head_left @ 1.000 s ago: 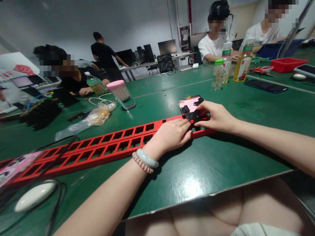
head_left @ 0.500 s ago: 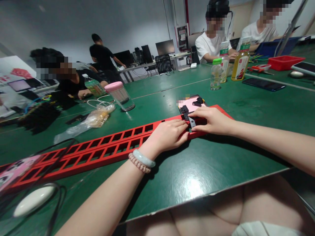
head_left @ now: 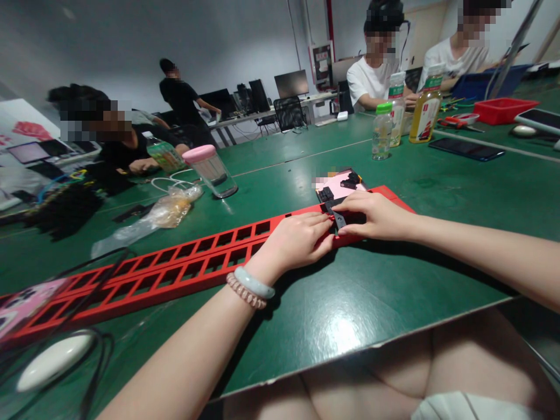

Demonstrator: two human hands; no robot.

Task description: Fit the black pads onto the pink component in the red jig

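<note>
A long red frame (head_left: 188,259) with two rows of square openings lies slantwise over the green table. My left hand (head_left: 297,242), wearing two bracelets, is closed on the frame near its right end, fingers over the top and thumb at the front side. Just to its right, my right hand (head_left: 380,214) pinches a small dark grey plastic piece (head_left: 338,219) between thumb and fingers, at the frame's openings. The lower end of this piece is partly hidden. Behind the hands is a pink pad (head_left: 339,185) with small black parts (head_left: 326,194) on it.
A pink-lidded jar (head_left: 212,169), a plastic bag (head_left: 161,213) and several bottles stand or lie behind the frame. Black cables cross the frame's left end near a white mouse (head_left: 55,359). A phone (head_left: 466,148) and red tray (head_left: 505,109) are at right. Other people sit across the table.
The grey piece has tilted slightly in my right hand's pinch. My left hand stays on the frame. The whole view has shifted a little.
</note>
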